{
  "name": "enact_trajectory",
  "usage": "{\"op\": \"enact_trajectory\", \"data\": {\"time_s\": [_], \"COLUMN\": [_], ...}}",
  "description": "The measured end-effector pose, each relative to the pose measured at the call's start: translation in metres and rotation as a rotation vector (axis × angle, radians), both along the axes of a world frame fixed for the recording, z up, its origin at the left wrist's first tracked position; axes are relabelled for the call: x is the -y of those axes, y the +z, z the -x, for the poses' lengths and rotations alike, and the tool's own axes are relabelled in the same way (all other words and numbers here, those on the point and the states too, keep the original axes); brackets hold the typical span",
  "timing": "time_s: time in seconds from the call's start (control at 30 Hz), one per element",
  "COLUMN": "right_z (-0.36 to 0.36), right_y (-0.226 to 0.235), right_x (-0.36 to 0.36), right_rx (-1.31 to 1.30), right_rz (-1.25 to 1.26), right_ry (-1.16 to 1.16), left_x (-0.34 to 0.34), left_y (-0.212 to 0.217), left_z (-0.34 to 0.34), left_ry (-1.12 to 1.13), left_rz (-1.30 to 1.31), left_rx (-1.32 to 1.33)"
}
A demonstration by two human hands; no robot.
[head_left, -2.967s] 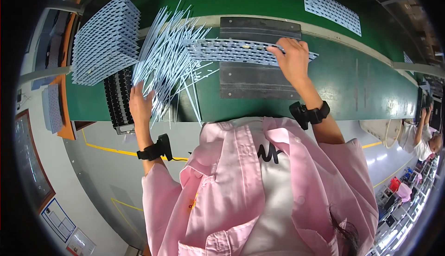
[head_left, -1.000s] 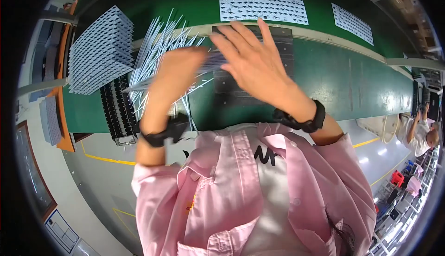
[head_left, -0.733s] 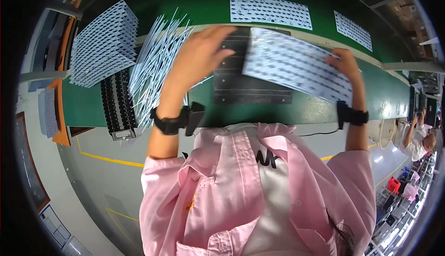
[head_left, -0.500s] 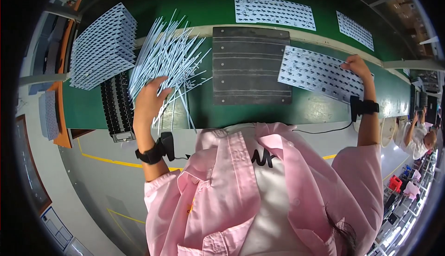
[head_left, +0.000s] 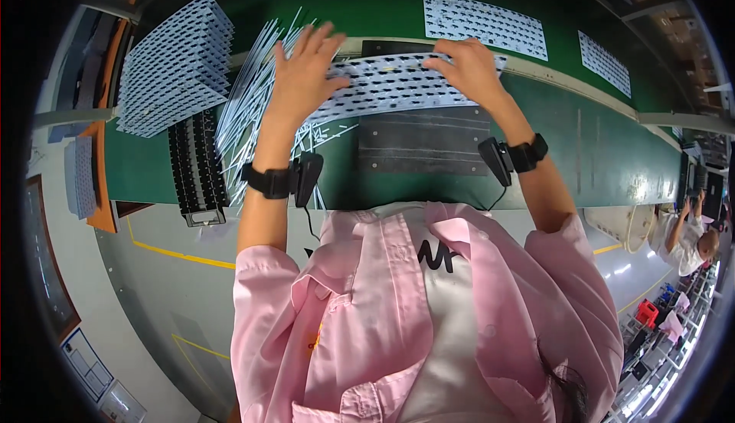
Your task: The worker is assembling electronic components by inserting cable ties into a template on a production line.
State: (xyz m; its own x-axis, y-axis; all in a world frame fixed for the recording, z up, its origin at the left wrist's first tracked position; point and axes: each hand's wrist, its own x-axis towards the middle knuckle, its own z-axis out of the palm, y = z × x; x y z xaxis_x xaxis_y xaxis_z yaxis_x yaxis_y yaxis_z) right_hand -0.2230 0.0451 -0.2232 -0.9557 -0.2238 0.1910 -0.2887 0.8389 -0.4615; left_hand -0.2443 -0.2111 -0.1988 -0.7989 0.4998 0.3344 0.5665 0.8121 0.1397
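Note:
My right hand [head_left: 473,71] grips the right end of a white keyboard plate [head_left: 390,86] with rows of dark cut-outs, the thumb over its face and the fingers at its far edge. The plate hangs tilted over the far part of a dark grey slatted board [head_left: 425,143]. At the plate's left end is my left hand [head_left: 302,75], open with its fingers spread and slightly blurred, its thumb touching or just beside the plate. Beneath and left of that hand lies a loose heap of thin white strips [head_left: 249,94].
A tall stack of similar plates [head_left: 172,71] stands far left, behind a black slotted rack [head_left: 197,166]. Two more plates lie on the green bench [head_left: 551,163]: one at the back [head_left: 486,25], another at far right [head_left: 605,62]. A co-worker [head_left: 685,235] is at the right.
My right hand has carried the plate leftward from the board's right side to over its far part. My left hand has moved up off the strips to the plate's left end, fingers spreading.

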Motion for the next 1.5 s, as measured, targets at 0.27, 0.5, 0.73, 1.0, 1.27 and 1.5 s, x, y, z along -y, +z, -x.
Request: {"op": "enact_trajectory", "data": {"time_s": [0.27,0.5,0.73,1.0,1.27,1.5], "right_z": [-0.055,-0.082,-0.088,-0.006,0.015,-0.044], "right_y": [-0.010,-0.006,-0.012,-0.060,-0.075,0.003], "right_x": [-0.026,-0.025,-0.020,-0.046,-0.074,-0.069], "right_rx": [-0.193,-0.243,-0.331,-0.135,0.433,0.051], "right_rz": [-0.007,-0.015,-0.042,-0.017,0.164,0.169], "right_ry": [-0.107,-0.134,-0.138,-0.122,-0.264,-0.449], "left_x": [-0.030,-0.031,-0.030,-0.038,-0.033,0.028], "left_y": [-0.009,-0.006,-0.013,-0.061,-0.059,-0.087], "left_z": [-0.013,-0.035,-0.040,0.028,0.012,-0.046], "left_ry": [-0.182,-0.242,-0.250,-0.271,0.326,-0.019], "left_rz": [0.053,0.028,-0.090,-0.086,-0.392,0.032], "left_rx": [0.330,0.266,0.185,0.028,0.276,0.340]}}
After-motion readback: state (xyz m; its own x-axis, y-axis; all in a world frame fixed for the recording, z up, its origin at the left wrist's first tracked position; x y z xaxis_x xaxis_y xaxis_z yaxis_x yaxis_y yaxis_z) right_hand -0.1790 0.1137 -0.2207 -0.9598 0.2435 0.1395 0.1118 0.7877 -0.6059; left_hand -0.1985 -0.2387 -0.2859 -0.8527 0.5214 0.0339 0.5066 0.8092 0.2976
